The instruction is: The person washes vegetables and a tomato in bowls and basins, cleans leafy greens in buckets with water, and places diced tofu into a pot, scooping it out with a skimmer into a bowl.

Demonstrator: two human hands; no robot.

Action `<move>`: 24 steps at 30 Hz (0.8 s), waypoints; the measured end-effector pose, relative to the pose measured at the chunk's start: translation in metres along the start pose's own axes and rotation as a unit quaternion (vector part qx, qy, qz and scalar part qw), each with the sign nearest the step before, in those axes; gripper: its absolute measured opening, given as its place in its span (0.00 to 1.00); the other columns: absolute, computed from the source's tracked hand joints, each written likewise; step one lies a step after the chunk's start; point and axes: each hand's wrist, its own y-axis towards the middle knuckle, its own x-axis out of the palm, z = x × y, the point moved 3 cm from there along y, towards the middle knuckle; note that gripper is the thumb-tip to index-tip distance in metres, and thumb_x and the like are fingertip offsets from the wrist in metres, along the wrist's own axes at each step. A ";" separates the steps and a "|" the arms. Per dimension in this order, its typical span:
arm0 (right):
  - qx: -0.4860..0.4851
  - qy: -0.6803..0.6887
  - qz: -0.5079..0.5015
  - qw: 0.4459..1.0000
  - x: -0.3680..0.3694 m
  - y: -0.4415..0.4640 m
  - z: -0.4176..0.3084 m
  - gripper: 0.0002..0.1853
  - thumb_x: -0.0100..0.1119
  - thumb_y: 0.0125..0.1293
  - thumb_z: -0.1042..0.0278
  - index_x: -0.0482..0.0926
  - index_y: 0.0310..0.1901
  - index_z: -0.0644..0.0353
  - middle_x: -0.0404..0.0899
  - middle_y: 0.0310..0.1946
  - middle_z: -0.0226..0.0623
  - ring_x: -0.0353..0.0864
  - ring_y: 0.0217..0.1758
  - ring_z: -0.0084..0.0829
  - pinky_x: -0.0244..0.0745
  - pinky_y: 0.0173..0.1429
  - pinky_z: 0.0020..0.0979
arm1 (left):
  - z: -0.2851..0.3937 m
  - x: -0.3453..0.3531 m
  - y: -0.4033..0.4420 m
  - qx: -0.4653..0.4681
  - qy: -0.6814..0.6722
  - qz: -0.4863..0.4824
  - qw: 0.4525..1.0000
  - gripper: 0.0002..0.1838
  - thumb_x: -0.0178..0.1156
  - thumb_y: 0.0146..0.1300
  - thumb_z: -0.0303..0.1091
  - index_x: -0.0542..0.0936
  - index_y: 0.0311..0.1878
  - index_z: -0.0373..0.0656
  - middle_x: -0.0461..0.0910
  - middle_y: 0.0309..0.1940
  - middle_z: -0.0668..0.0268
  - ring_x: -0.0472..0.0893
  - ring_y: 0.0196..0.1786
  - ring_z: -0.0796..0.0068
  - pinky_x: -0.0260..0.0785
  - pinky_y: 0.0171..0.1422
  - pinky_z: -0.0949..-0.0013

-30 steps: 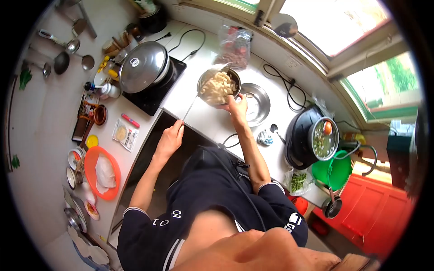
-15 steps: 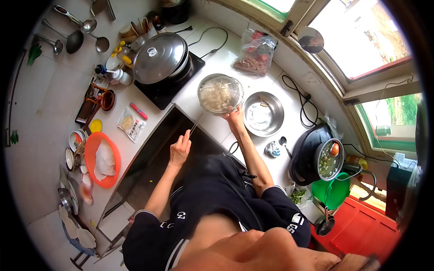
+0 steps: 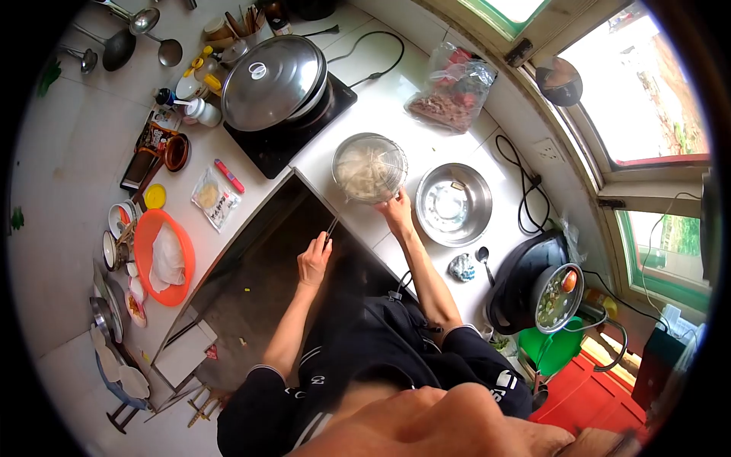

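Observation:
A bowl [image 3: 344, 177] of pale, thin-cut pieces stands on the white counter in front of me, with a round wire skimmer [image 3: 387, 161] over it. My right hand [image 3: 396, 212] is closed on the bowl's near rim, its thumb and fingers at the edge. Lower and to the left, my left hand [image 3: 314, 259] has its fingers curled around the skimmer's thin metal handle [image 3: 333, 224]. Just right of the bowl, a steel basin [image 3: 454, 204] holds a little clear liquid and a small brownish piece.
A lidded wok [image 3: 272, 82] sits on a black induction cooker [image 3: 324, 126]. Behind is a bag of meat [image 3: 449, 95]. An orange basin [image 3: 164, 259] stands left; a spoon [image 3: 485, 263] and a pot of scraps [image 3: 560, 298] are right. An open gap [image 3: 266, 244] breaks the counter.
The view has tilted and shifted a little. My left hand's fingers have curled in more around the handle. My right hand stays at the bowl's rim.

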 end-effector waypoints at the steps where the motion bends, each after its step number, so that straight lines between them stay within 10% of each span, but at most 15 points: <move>1: -0.001 -0.001 -0.004 1.000 -0.002 0.003 0.002 0.22 0.58 0.72 0.71 0.67 0.66 0.59 0.80 0.50 0.36 0.81 0.42 0.25 0.80 0.41 0.27 | 0.006 -0.001 0.002 -0.002 -0.002 0.002 1.000 0.15 0.64 0.65 0.31 0.78 0.55 0.41 0.83 0.37 0.59 0.84 0.34 0.55 0.77 0.33 0.61; 18: 0.051 -0.140 -0.098 0.984 -0.003 -0.026 -0.044 0.40 0.70 0.60 0.74 0.61 0.73 0.59 0.80 0.55 0.54 0.84 0.52 0.36 0.80 0.58 0.33 | 0.000 -0.017 0.036 0.012 -0.109 0.031 0.993 0.15 0.63 0.66 0.29 0.80 0.55 0.37 0.84 0.35 0.56 0.85 0.34 0.56 0.78 0.34 0.60; 24: -0.309 -0.540 0.214 0.753 -0.030 0.035 -0.153 0.16 0.71 0.54 0.77 0.77 0.44 0.65 0.78 0.39 0.46 0.79 0.36 0.42 0.76 0.43 0.40 | 0.021 -0.053 0.044 -0.253 -0.410 -0.058 0.874 0.13 0.57 0.74 0.34 0.78 0.55 0.37 0.65 0.22 0.77 0.62 0.22 0.92 0.56 0.23 0.82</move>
